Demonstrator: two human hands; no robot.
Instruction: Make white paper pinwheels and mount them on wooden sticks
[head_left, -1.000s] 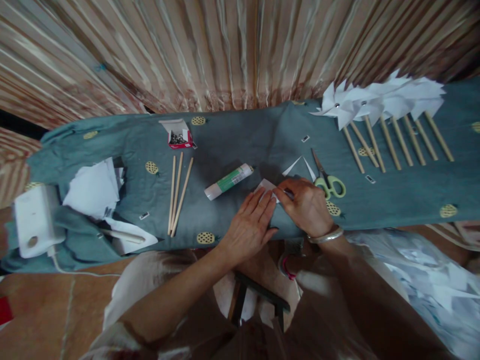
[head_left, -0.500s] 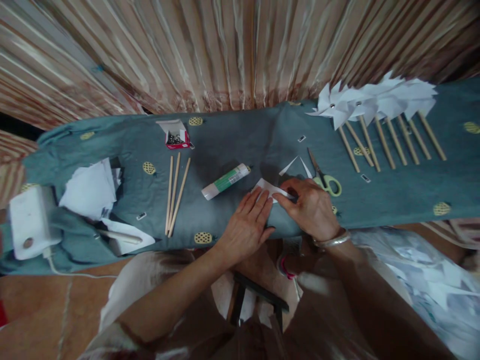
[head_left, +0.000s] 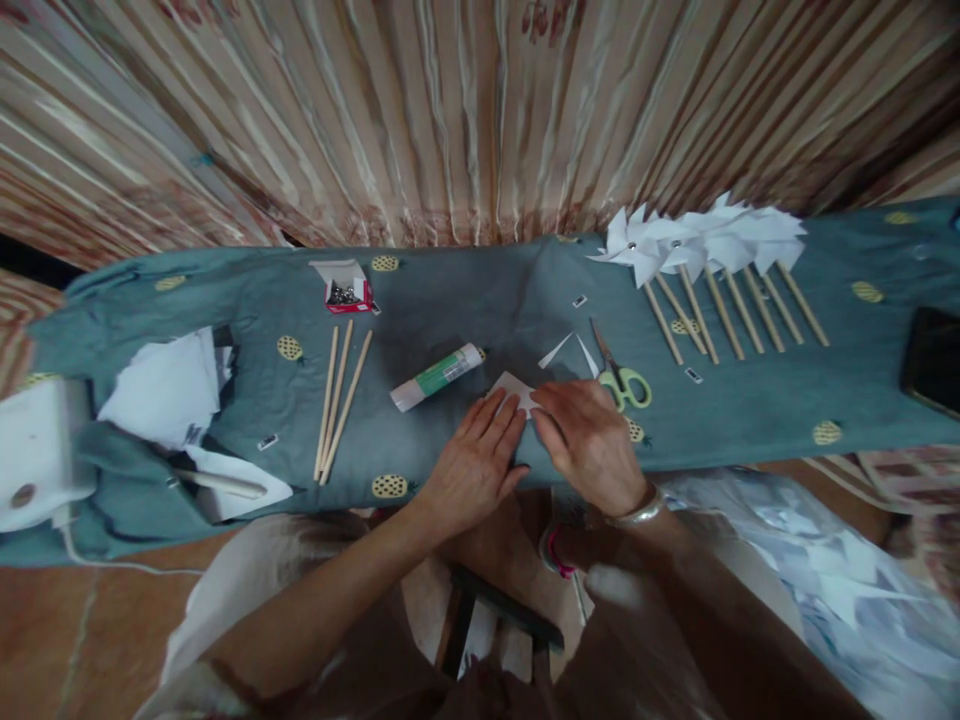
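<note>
A small piece of white paper [head_left: 513, 386] lies on the green cloth between my two hands. My left hand [head_left: 476, 460] rests flat on its near left part, fingers stretched out. My right hand [head_left: 589, 440], with a silver bangle at the wrist, has its fingers pressed together at the paper's right edge, which they partly hide. Beyond my left hand lies a green and white glue stick [head_left: 437, 376]. Green-handled scissors [head_left: 626, 387] lie open just past my right hand, beside thin white paper offcuts [head_left: 556, 350].
Several paper pinwheels on sticks [head_left: 705, 240] lie at the back right, a dark phone [head_left: 932, 360] at the far right. Leftward are three wooden sticks [head_left: 335, 405], a red box of pins [head_left: 348, 292], stacked white paper [head_left: 165, 385] and a white device [head_left: 41, 450].
My right hand has moved in closer to my left hand, and its fingers now cover the paper's right end. The view has shifted to the right, bringing the phone into sight.
</note>
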